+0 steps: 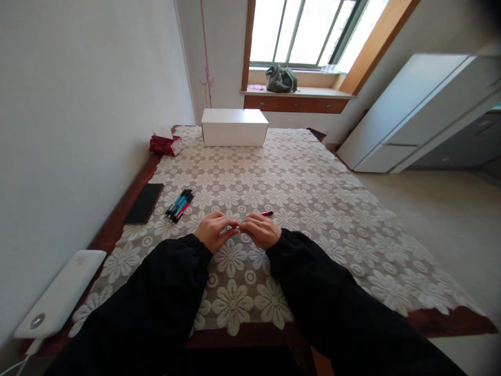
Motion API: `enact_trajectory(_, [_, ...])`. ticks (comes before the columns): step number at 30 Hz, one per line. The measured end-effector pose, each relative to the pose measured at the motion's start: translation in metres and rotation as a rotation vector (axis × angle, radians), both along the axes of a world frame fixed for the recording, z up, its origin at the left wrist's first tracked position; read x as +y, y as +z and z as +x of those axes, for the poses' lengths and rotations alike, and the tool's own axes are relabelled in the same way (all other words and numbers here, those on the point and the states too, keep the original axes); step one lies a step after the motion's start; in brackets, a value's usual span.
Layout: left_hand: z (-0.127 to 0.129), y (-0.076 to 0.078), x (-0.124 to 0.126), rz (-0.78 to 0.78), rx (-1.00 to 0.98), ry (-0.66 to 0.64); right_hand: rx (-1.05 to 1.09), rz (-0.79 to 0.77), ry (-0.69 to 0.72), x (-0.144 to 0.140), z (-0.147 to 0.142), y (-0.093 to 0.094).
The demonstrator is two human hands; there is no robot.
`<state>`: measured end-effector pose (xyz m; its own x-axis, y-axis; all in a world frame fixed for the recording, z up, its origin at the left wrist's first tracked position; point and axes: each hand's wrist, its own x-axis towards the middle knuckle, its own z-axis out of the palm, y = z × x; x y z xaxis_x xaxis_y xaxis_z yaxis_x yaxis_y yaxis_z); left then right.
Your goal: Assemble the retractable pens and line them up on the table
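Left hand and right hand are nearly met at their drawn-in fingertips; whether anything is pinched cannot be told; pen is partly hidden just beyond the nearer right hand, axis roughly crosswise

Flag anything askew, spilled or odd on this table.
No spill shows. Mildly odd: a red-and-black pen-like piece, just beyond the right hand, lies apart from the bunched pens.

On my feed, a slim red-and-black pen shows just beyond the right hand, partly hidden (held or lying, I can't tell); teal, red and black pens lie slanted, bunched together farther left.
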<state>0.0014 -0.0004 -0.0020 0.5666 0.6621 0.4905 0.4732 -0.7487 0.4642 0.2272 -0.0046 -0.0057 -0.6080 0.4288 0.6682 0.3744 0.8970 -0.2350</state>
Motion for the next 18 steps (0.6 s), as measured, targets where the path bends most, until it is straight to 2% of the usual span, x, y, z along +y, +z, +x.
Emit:
enact_trajectory(3, [0.0,-0.001,0.0,0.024,-0.011,0.004,0.045,-0.022,0.027,0.0,-0.001,0.001])
enact_trajectory(12, [0.002,0.002,-0.004,0.049,-0.038,0.015,0.051,-0.047,-0.055,-0.001,0.0,-0.003])
enact_trajectory(15, [0.003,0.003,-0.004,0.036,-0.041,0.069,-0.012,-0.047,-0.175,0.001,0.005,-0.003])
enact_trajectory(18, [0.003,0.004,-0.004,0.021,-0.053,0.142,-0.048,-0.089,-0.409,0.006,0.013,-0.005])
